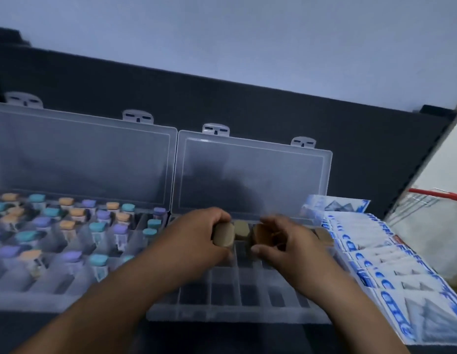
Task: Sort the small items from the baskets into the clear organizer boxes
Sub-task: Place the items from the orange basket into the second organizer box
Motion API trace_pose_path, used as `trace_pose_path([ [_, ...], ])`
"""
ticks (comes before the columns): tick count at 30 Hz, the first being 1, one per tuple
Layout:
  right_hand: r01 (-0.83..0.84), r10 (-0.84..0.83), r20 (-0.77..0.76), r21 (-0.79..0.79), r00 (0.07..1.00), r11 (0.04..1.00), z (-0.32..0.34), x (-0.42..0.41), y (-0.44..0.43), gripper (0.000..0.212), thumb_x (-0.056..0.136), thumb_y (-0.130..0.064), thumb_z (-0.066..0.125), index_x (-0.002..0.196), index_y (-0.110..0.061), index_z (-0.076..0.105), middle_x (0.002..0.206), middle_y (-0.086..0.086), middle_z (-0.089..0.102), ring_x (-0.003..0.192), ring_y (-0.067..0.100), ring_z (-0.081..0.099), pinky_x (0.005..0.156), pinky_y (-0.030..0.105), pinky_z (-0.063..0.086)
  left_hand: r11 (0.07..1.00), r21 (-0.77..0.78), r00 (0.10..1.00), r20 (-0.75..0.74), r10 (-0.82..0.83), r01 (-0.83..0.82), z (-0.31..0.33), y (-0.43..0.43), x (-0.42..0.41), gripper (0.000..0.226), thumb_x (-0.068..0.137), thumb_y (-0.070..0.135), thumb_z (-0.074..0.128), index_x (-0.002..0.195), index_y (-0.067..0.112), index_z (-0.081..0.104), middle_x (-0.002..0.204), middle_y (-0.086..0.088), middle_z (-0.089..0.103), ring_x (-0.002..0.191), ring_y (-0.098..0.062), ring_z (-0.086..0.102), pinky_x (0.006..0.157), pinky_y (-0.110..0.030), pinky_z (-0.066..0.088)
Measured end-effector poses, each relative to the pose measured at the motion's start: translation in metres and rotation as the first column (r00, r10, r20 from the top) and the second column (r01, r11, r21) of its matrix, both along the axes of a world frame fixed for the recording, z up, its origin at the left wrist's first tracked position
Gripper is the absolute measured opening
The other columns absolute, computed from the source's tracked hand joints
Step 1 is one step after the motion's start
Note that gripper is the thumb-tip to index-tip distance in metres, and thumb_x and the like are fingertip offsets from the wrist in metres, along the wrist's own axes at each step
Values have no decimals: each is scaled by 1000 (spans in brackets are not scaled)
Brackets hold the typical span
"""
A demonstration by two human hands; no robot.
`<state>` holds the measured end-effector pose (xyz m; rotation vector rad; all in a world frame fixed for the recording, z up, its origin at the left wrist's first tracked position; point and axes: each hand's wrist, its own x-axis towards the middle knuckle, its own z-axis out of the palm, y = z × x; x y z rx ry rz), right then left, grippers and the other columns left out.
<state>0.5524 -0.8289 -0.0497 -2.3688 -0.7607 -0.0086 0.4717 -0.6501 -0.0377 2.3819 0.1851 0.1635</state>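
Two clear organizer boxes stand open side by side, lids up. The left box [22,292] is packed with several small vials with teal, purple and orange caps [97,227]. The right box [222,310] has mostly bare compartments. Over its far rows, my left hand [196,238] grips a tan roll [223,235]. My right hand [286,241] grips a brown roll [260,237]. Another tan roll [241,229] sits in a compartment between them, and one more [324,236] lies at the box's right end.
Several blue-and-white sachets [380,274] lie in rows right of the right box. A wire basket with a red handle [437,195] stands at the far right. A black surface [222,338] carries everything, and a dark panel [247,106] backs the upright lids.
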Motion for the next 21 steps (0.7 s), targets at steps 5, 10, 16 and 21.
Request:
trace_pose_path([
  [5, -149, 150, 9, -53, 989, 987, -8, 11, 1, 50, 79, -41, 73, 124, -36, 53, 98, -25, 49, 90, -8, 50, 72, 5, 37, 996, 61, 997, -30, 68, -66, -8, -10, 6, 42, 71, 30, 78, 105, 40, 55, 100, 17, 59, 94, -1, 54, 86, -30, 50],
  [10, -201, 204, 3, -145, 979, 969, -14, 15, 3, 50, 79, -45, 71, 123, -36, 50, 108, -19, 43, 97, 1, 44, 82, 15, 36, 991, 117, 995, -74, 68, -59, -15, -12, 9, 30, 75, 26, 73, 100, 35, 58, 96, 16, 58, 88, 1, 53, 80, -25, 48],
  [16, -223, 231, 18, -200, 973, 954, -19, 21, 4, 39, 76, -48, 72, 107, -36, 53, 107, -13, 48, 97, 6, 48, 85, 24, 43, 976, 209, 990, -110, 85, -61, -18, -18, 14, 34, 77, 28, 70, 108, 34, 57, 103, 12, 57, 97, -8, 51, 87, -33, 48],
  [21, -219, 227, 17, -204, 974, 954, -19, 23, 5, 39, 74, -50, 73, 104, -36, 51, 104, -15, 45, 97, 7, 46, 86, 26, 43, 956, 277, 988, -91, 127, -97, -17, -20, 15, 32, 77, 27, 69, 108, 31, 59, 104, 9, 58, 97, -10, 53, 87, -32, 48],
])
